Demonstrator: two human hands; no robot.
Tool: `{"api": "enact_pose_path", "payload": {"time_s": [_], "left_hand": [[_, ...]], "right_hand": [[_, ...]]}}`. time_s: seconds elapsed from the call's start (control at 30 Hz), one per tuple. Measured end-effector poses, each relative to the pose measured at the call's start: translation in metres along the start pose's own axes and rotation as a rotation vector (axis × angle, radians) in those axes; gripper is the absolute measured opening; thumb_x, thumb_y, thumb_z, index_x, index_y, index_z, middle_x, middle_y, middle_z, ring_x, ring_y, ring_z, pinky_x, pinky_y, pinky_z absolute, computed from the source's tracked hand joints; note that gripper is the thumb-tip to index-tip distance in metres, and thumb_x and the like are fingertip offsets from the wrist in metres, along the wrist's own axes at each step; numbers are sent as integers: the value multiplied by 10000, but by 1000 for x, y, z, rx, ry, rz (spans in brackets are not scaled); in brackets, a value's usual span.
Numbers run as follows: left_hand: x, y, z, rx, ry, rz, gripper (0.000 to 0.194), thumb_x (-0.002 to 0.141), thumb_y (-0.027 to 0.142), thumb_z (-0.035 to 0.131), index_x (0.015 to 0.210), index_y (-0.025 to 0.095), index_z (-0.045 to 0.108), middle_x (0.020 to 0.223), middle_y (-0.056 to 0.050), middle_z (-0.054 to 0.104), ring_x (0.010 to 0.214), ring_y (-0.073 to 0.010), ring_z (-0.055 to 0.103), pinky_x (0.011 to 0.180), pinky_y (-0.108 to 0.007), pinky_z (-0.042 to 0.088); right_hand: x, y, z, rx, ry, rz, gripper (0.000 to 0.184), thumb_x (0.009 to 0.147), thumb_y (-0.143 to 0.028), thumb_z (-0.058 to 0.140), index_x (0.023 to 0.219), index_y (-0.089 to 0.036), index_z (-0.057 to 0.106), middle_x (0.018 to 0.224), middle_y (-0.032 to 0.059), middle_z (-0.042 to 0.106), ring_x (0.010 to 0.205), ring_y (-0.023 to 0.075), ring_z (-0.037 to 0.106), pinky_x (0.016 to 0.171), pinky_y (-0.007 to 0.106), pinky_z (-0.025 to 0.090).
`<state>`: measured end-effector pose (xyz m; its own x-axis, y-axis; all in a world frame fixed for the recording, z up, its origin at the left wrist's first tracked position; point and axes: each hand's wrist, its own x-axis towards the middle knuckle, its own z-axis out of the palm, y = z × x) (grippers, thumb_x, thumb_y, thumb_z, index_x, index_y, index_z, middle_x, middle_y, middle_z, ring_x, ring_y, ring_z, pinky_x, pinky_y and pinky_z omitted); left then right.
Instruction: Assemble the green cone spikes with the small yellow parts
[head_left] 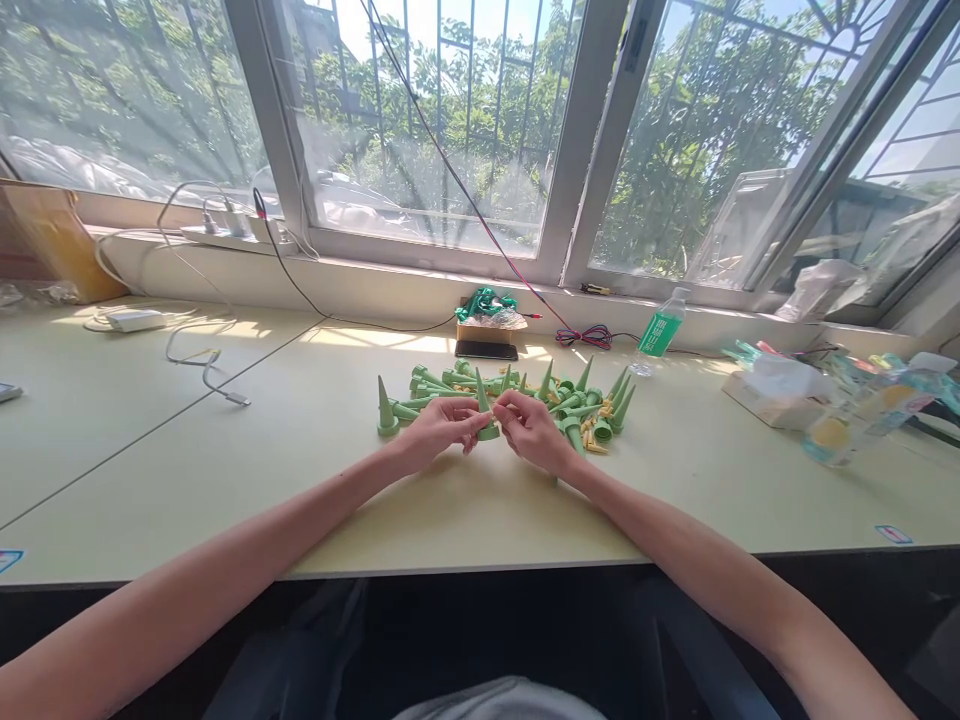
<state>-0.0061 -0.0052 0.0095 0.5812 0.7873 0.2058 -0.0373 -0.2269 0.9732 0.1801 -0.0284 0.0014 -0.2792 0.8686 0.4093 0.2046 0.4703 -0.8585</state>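
Note:
Fingers of my left hand (435,432) are wrapped round the base of a green plastic cone spike (482,390), which points upward above the table. My right hand (536,432) is closed in a pinch right beside that spike; whatever lies between its fingertips is too small to make out. Behind both hands spreads a pile of similar green spikes (621,402), some upright on their wide collars, others lying down. Small yellow pointed pieces (597,448) are scattered among them, near my right wrist. To the left of my left hand one green spike (385,410) stands upright.
Behind the pile are a small box (491,328) of green items and a black phone (486,351). A bottle (658,335) stands near the windowsill, with a tissue box (776,390) and more bottles (829,435) farther right. White cables (210,375) lie on the left.

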Motion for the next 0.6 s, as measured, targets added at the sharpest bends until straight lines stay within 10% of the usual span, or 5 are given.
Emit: {"api": "enact_pose_path", "payload": {"time_s": [0.33, 0.6], "left_hand": [[-1, -4, 8, 568, 209, 356, 263, 857, 387, 638, 747, 149, 656, 758, -19, 514, 602, -88, 538, 477, -176, 501], [-2, 0, 9, 384, 185, 256, 306, 803, 420, 705, 705, 138, 639, 654, 3, 525, 489, -71, 510, 446, -194, 476]], "right_hand": [[1, 3, 3, 103, -2, 111, 301, 928, -448, 469, 721, -231, 442, 415, -100, 373, 307, 79, 300, 345, 219, 277], [0, 2, 1, 8, 7, 68, 325, 930, -470, 476, 718, -224, 470, 441, -83, 378, 349, 87, 331, 387, 227, 282]]}}
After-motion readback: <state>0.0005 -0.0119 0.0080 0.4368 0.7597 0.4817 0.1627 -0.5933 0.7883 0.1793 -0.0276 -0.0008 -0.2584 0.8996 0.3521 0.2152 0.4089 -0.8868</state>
